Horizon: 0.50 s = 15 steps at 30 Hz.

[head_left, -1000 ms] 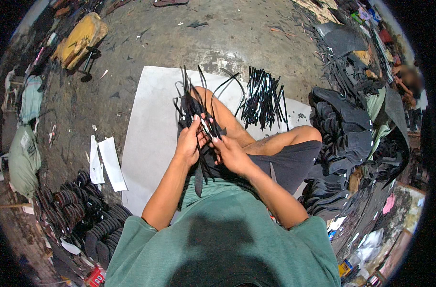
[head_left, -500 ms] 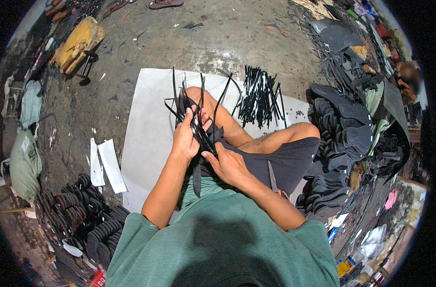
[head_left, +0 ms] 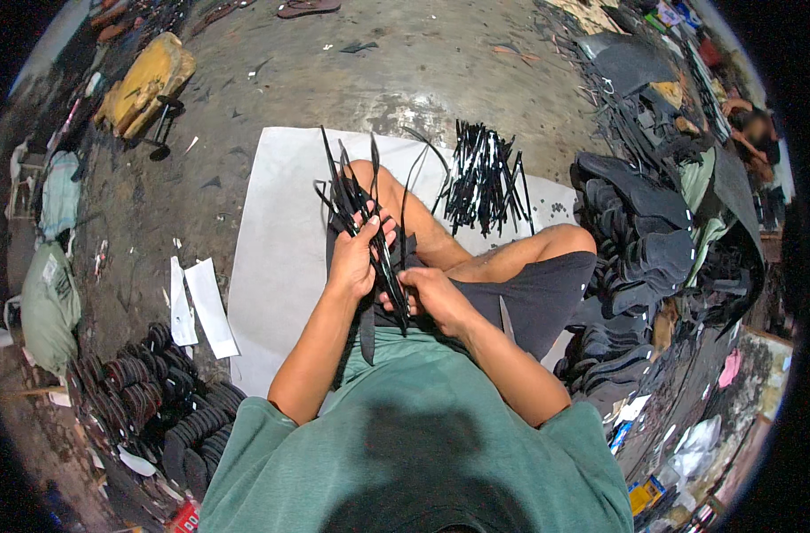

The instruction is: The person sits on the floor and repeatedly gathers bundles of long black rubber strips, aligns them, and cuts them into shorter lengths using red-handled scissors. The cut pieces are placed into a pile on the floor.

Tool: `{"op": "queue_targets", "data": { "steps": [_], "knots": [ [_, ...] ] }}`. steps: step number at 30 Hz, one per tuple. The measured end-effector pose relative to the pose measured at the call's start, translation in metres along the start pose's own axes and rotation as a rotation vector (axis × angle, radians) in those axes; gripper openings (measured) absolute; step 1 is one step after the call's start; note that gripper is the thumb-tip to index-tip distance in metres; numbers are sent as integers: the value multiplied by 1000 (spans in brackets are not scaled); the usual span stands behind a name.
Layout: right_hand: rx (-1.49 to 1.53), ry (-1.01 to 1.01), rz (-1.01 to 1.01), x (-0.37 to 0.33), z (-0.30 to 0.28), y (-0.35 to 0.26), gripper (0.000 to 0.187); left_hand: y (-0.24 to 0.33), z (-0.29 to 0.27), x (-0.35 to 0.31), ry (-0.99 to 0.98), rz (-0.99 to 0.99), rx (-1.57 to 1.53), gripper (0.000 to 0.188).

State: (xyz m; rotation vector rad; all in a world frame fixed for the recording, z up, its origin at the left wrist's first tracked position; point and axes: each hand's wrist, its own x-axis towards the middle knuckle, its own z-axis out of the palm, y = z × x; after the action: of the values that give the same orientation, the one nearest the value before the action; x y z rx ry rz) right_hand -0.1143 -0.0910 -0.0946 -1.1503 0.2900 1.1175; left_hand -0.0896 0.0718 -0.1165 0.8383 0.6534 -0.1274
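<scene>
The left hand (head_left: 353,265) still grips the black strips (head_left: 391,282); their ends now reach nearer the body, the right hand (head_left: 436,298) grasping them there.

Two black strip bundles (head_left: 399,297) (head_left: 483,182), one large white sheet (head_left: 271,240)

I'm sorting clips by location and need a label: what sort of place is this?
Probably a small footwear workshop: dark sole-shaped pieces are stacked at the right, a brown sandal lies on the floor ahead, and narrow black strips are held in the left hand.
</scene>
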Motion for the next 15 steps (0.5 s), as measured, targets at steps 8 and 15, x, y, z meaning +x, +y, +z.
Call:
{"op": "queue_targets", "data": {
  "steps": [8, 15],
  "knots": [
    [329, -32, 109, -16, 9, -3, 29, 1, 17, -4, 18, -12, 72, 36],
    [80, -47, -31, -12, -1, -11, 26, 8, -17, 8, -99, -30, 176, 37]
  ]
}}
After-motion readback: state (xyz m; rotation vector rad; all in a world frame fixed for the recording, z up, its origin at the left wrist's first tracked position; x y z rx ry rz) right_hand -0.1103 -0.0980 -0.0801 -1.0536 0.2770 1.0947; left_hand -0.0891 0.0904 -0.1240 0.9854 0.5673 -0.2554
